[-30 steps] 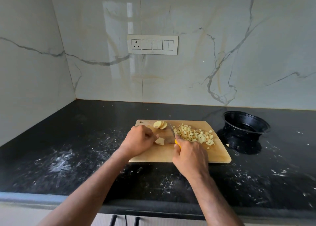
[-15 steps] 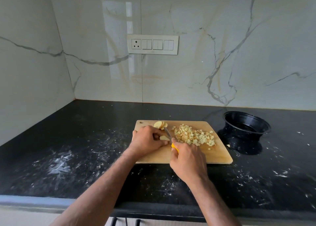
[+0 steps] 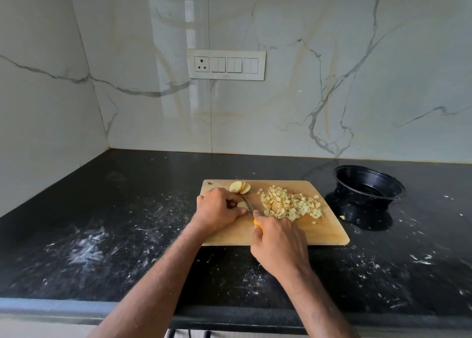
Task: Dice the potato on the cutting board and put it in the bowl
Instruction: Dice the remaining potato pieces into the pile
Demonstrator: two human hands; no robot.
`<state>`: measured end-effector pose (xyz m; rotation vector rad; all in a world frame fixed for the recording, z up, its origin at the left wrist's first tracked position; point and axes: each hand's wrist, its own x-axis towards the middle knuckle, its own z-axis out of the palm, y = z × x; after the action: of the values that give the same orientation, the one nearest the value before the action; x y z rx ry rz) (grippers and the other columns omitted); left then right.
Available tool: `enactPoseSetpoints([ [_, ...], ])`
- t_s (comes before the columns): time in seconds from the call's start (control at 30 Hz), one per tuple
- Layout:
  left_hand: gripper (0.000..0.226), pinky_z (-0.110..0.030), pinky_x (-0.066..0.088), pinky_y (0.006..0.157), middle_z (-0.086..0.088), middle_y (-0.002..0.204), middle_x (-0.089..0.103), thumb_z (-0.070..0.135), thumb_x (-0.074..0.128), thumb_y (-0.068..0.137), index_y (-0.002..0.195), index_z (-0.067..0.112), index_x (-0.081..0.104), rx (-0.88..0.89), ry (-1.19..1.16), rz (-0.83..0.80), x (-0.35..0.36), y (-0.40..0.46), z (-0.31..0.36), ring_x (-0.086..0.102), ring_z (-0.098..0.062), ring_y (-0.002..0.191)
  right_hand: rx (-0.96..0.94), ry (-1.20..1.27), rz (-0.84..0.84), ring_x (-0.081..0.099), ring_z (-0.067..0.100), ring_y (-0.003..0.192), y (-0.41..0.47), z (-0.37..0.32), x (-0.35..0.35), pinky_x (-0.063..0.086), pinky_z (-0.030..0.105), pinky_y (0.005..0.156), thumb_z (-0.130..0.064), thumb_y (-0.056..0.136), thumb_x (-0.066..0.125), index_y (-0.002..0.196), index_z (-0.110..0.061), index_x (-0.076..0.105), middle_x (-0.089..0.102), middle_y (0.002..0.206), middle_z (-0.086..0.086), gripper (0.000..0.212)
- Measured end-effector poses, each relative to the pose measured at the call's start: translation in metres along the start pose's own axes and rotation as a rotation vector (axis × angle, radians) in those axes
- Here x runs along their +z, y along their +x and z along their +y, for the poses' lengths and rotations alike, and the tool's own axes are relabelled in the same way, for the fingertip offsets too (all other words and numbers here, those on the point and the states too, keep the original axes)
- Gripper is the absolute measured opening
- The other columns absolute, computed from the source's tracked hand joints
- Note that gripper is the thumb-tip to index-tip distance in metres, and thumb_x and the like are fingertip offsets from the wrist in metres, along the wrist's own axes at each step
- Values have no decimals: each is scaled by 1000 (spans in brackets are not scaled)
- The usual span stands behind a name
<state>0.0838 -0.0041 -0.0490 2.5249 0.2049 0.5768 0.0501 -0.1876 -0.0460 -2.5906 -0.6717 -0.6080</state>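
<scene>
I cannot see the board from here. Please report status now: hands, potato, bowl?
Left hand holds potato piece; right hand grips knife, blade at the piece. Diced pile and slices on cutting board. Bowl looks empty, path clear.

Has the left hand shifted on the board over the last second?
Barely. The left hand stays near the cutting board's left end, just below the potato slices, holding a piece against the knife.

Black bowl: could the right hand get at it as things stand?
Probably yes: the black bowl sits open beside the cutting board, nothing between, but the right hand grips the knife.
</scene>
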Motion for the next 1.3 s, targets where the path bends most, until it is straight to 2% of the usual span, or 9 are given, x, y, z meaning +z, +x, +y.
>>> enactPoseSetpoints([
  [0.17, 20, -38, 32, 86, 15, 96, 67, 45, 79, 81, 91, 28, 77, -1, -11, -4, 2, 2, -1, 53, -9, 95, 39, 11, -27, 59, 7, 58, 3, -5, 2, 53, 28, 62, -32, 98, 49, 123, -25, 69, 71, 74, -9, 33],
  [0.47, 16, -35, 25, 85, 19, 92, 63, 44, 78, 81, 95, 37, 76, -21, 2, -13, -1, -2, 6, 52, -8, 93, 43, 12, -50, 50, 8, 52, -2, -8, -3, 34, 17, 50, -30, 101, 49, 101, -20, 71, 68, 75, -8, 24],
  [0.57, 21, -34, 26, 84, 22, 86, 59, 43, 77, 82, 102, 39, 76, -14, 11, -19, -1, -3, 8, 55, -9, 93, 47, 5, -89, 53, 6, 50, -15, -5, -6, 45, 19, 46, -29, 102, 50, 80, -21, 61, 64, 71, -9, 27],
  [0.7, 22, -33, 28, 85, 24, 82, 59, 44, 77, 81, 102, 39, 76, -9, 2, -32, -4, -5, 9, 54, -7, 89, 48, 15, -133, 53, 4, 46, -25, 3, -22, 41, 17, 39, -28, 101, 52, 94, -23, 70, 61, 68, -14, 21],
  [0.8, 21, -34, 36, 86, 27, 78, 59, 44, 80, 80, 100, 37, 77, -2, -33, -38, -7, -7, 11, 56, -5, 87, 76, 84, -133, 57, -4, 52, -23, 14, -33, 34, 15, 34, -23, 96, 56, 116, -21, 74, 75, 96, -16, 27],
  [0.87, 19, -32, 48, 85, 25, 77, 64, 41, 83, 78, 94, 33, 79, -10, -70, -35, -8, -8, 11, 59, -2, 83, 106, 122, -61, 53, 6, 44, -15, 17, -34, 29, 16, 35, -26, 95, 59, 121, -25, 72, 76, 93, -15, 30],
  [0.97, 17, -33, 55, 81, 15, 81, 72, 37, 87, 76, 89, 28, 81, -17, -106, -35, -11, -10, 10, 64, -4, 80, 100, 186, -4, 53, 1, 50, -4, 6, -20, 32, 12, 43, -28, 97, 60, 125, -23, 70, 77, 92, -12, 30],
  [1.13, 18, -34, 56, 82, 10, 85, 75, 32, 86, 77, 92, 24, 82, -3, -107, -30, -12, -10, 10, 66, -7, 80, 110, 111, 27, 52, 7, 57, -2, -7, 1, 48, 21, 59, -31, 96, 59, 123, -23, 71, 74, 80, -9, 31],
  [1.3, 17, -32, 54, 84, 10, 87, 76, 31, 86, 77, 92, 24, 82, -7, -112, -23, -12, -9, 10, 66, -7, 82, 93, 74, 39, 47, 2, 49, 1, -9, 5, 35, 15, 47, -32, 95, 60, 123, -25, 71, 73, 74, -12, 31],
])
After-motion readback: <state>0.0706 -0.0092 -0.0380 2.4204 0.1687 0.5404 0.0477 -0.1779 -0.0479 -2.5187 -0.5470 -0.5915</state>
